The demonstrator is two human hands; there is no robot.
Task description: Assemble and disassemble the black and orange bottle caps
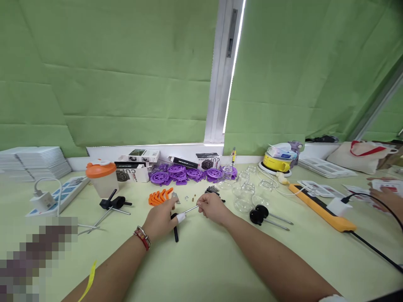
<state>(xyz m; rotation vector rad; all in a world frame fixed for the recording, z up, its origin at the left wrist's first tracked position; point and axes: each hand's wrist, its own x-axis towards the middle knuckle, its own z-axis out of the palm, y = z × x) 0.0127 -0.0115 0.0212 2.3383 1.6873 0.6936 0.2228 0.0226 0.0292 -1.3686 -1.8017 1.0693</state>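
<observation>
My left hand point(162, 217) is closed around the black end of a metal rod point(190, 209); a black handle point(176, 233) sticks out below the fingers. White tape wraps my left thumb. My right hand point(212, 206) pinches the rod's other end between thumb and fingertips; any small part there is hidden. Just beyond my left hand lie orange curved pieces point(160, 196) and some thin metal pins point(175, 196). Tiny brass and clear bits point(193, 198) lie between the hands. Dark screws or springs point(212, 189) sit behind my right hand.
Purple plastic wheels point(189, 173) and boxes point(134, 173) line the back. Glass jars point(245, 195) and black-knobbed rods point(258, 214) stand right, near an orange power strip point(324, 209). Left are an orange-lidded cup point(103, 178) and a black crank assembly point(112, 203). Another person's hand point(388, 197) is far right.
</observation>
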